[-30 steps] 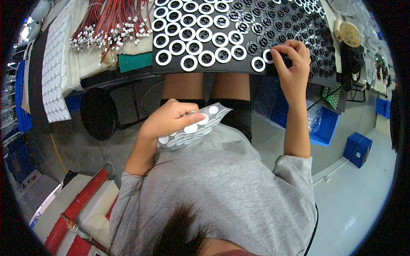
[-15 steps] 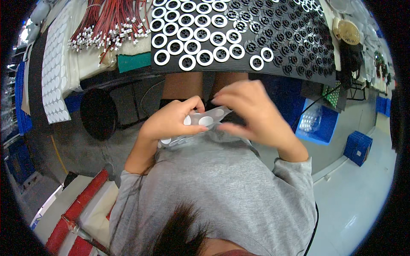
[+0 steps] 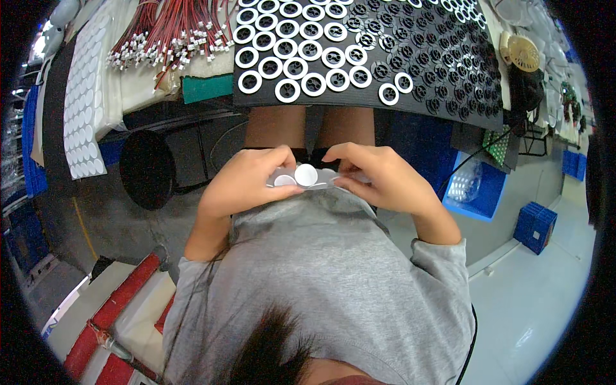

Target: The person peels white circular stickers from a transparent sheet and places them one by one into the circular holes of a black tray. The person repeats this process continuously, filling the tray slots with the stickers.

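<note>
Low in front of my body, both hands hold a translucent strip [image 3: 326, 179] bearing white round stickers. My left hand [image 3: 240, 181] is closed on the left part, its thumb below and fingers above. At the right end my right hand [image 3: 393, 178] pinches the strip between thumb and fingers. One white round sticker [image 3: 306, 174] faces up between the hands, and its edge looks raised from the bent strip. Another sticker [image 3: 284, 181] lies beside my left thumb. Part of the strip is hidden under my fingers.
Ahead, a black board [image 3: 359, 96] bears many black round parts, several with white rings [image 3: 314, 84]. Left of it lie red and black wires [image 3: 186, 32] with white connectors, and a sheet of white round stickers [image 3: 86, 102]. A blue bin [image 3: 478, 199] is at the right.
My right hand has come down and inward and now pinches the strip's right end. The strip has bent, and one round sticker shows more fully between my hands.
</note>
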Tool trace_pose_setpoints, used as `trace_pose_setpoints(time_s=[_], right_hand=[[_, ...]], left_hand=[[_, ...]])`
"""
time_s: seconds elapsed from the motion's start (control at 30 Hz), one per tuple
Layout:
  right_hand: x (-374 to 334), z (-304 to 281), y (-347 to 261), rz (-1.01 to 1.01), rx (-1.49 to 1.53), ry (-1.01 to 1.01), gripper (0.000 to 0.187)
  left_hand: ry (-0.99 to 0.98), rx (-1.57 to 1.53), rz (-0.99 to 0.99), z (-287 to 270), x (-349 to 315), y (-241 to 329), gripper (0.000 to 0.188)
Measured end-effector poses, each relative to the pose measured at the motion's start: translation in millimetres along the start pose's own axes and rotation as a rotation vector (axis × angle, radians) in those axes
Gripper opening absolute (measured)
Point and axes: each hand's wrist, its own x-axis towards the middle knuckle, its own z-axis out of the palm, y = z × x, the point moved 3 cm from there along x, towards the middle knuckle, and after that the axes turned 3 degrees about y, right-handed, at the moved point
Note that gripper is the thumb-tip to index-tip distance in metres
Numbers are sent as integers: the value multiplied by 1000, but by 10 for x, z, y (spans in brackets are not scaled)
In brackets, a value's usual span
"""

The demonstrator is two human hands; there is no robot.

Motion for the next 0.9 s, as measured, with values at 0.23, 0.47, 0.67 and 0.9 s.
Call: trace_pose_setpoints(time_s=[0.23, 0.47, 0.67, 0.9], right_hand=[[94, 204, -130, -311, -340, 54, 15], [83, 140, -125, -260, -422, 78, 15], [187, -298, -189, -315, -301, 285, 13], [221, -134, -261, -380, -399, 262, 21]], left_hand=[[-99, 56, 220, 115, 71, 166, 22], [-55, -41, 143, 59, 43, 119, 25], [-146, -126, 31, 8, -16, 30, 25], [-117, -216, 21, -34, -30, 7, 25]])
